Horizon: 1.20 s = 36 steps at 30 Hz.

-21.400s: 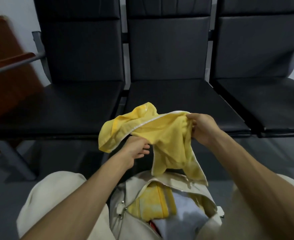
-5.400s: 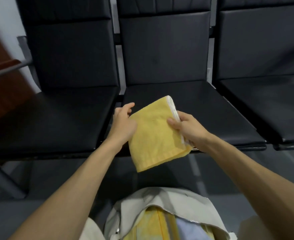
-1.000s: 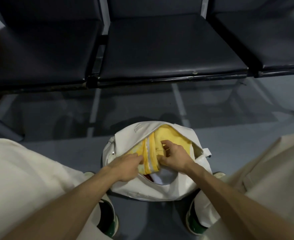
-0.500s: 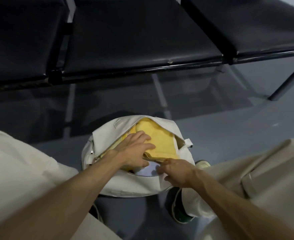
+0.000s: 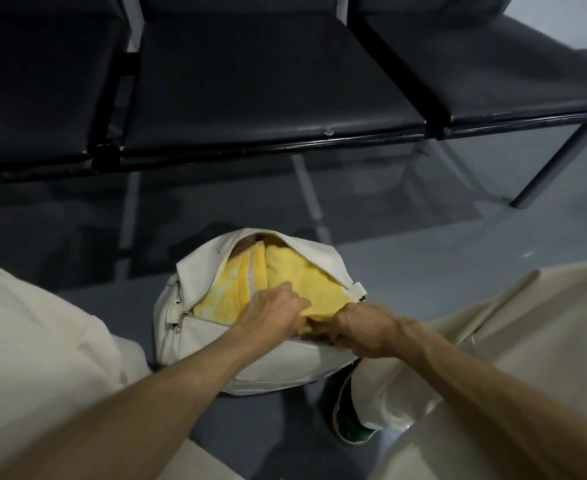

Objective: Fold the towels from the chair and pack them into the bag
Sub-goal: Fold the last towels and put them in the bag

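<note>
A cream-white bag (image 5: 195, 336) sits unzipped on the grey floor between my legs. Inside lie folded yellow towels: a plain one (image 5: 305, 277) on the right and a paler patterned one (image 5: 222, 296) on the left. My left hand (image 5: 273, 313) presses down on the near edge of the plain yellow towel inside the opening. My right hand (image 5: 361, 327) is curled at the bag's near rim, fingers tucked at the towel's corner; what they grip is hidden. The black chairs (image 5: 257, 74) behind the bag hold no towels.
A row of black padded seats on a metal beam (image 5: 250, 148) spans the top, with a slanted leg (image 5: 555, 161) at the right. My cream trouser legs flank the bag, and a green-and-white shoe (image 5: 350, 420) sits under my right knee.
The yellow towel has gone from being folded in the air into the bag. Over the last second both hands shifted to its near edge, pushing it down, and the grey cloth is now covered.
</note>
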{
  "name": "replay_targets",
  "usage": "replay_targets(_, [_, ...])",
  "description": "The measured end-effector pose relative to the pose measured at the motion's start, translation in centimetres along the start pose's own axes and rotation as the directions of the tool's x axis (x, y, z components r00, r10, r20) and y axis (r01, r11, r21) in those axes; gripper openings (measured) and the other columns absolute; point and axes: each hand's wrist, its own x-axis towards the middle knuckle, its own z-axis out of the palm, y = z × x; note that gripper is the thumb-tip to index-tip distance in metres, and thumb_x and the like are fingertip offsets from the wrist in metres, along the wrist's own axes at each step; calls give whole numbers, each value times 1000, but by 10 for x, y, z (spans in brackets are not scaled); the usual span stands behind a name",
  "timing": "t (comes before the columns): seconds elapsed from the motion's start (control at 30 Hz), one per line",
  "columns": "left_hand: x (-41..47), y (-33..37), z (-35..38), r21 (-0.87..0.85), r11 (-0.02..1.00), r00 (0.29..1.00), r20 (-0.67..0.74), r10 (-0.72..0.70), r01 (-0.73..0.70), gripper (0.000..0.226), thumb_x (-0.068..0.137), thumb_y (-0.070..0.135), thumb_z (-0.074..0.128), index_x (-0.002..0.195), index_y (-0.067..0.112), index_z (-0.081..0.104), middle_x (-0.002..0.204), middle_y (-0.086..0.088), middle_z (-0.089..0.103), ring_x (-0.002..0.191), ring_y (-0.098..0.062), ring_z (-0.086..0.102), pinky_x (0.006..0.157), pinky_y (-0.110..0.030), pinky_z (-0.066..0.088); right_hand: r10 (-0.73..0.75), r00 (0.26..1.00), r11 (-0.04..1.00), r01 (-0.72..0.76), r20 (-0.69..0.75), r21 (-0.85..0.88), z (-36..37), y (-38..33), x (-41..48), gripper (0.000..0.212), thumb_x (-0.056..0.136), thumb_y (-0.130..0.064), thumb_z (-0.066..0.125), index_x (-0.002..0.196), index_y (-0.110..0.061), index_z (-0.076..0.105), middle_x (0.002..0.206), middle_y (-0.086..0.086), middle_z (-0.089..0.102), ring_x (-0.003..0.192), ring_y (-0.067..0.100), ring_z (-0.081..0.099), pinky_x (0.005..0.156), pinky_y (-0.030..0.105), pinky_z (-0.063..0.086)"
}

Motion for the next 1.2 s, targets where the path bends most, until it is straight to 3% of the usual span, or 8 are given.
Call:
replay_targets(0.2, [-16, -3, 7, -204, 978, 984, 161, 77, -43, 37, 98, 47, 37, 117, 28, 64, 110, 11, 65, 107, -8, 47, 90, -31, 45, 76, 997, 972, -72, -9, 225, -5, 7, -4, 22, 92, -22, 52, 101, -17, 72, 102, 4, 71, 96, 26, 63, 80, 32, 51])
replay_targets(0.43, [-25, -39, -8, -142, 989, 979, -192, -70, 43, 27, 91, 28, 51, 109, 18, 69, 117, 1, 61, 111, -17, 51, 93, -42, 47, 329, 942, 882, -278, -73, 381, -6, -1, 24, 32, 98, -28, 47, 125, -17, 60, 124, 8, 60, 111, 25, 56, 93, 32, 46])
replay_targets(0.63, [-24, -31, 7, -77, 986, 986, 84, -142, 148, 57, 93, 50, 49, 146, 35, 33, 160, 9, 12, 148, -13, 3, 118, -32, -5, 250, 964, 824, -261, 92, 503, 13, -28, 42, 38, 96, -25, 51, 130, -9, 56, 135, 13, 52, 123, 30, 48, 97, 28, 37])
replay_targets(0.8, [-23, -53, 13, -1, 967, 965, 62, -254, 255, 62, 83, 27, 64, 140, 33, 41, 157, 6, 24, 147, -17, 12, 118, -38, 2, 184, 981, 846, -190, 62, 498, 10, -26, 48, 40, 101, -21, 41, 138, -15, 52, 142, 11, 48, 128, 29, 45, 104, 27, 32])
replay_targets(0.9, [-17, -54, 8, -24, 959, 956, 100, -277, 281, 60, 82, 23, 64, 137, 31, 43, 154, 6, 26, 146, -16, 14, 119, -38, 4, 351, 930, 876, -284, -109, 390, 3, -11, 56, 33, 96, -26, 44, 123, -23, 64, 126, 6, 60, 118, 27, 53, 106, 37, 36])
replay_targets(0.97, [-12, -48, 5, -17, 968, 964, 88, -249, 252, 55, 80, 24, 61, 133, 27, 50, 149, 2, 33, 143, -18, 21, 120, -38, 6, 413, 888, 899, -363, -200, 243, 1, 1, 53, 27, 94, -27, 49, 115, -22, 65, 118, 5, 60, 111, 26, 55, 102, 39, 38])
replay_targets(1.1, [6, -32, 7, -37, 998, 993, -105, 52, -56, 29, 77, 18, 58, 104, 15, 70, 121, -7, 60, 118, -26, 53, 111, -34, 29, 353, 935, 902, -352, 42, 250, 19, 10, 43, 23, 92, -25, 55, 112, -18, 62, 114, 6, 62, 104, 25, 58, 96, 35, 44])
replay_targets(1.2, [21, -15, 17, 18, 985, 980, 97, 172, -174, 40, 92, 29, 53, 132, 22, 55, 148, -3, 42, 141, -22, 31, 119, -38, 15, 307, 951, 911, -300, 17, 283, 33, 10, 47, 21, 91, -25, 57, 109, -18, 64, 112, 7, 65, 103, 26, 60, 90, 32, 47])
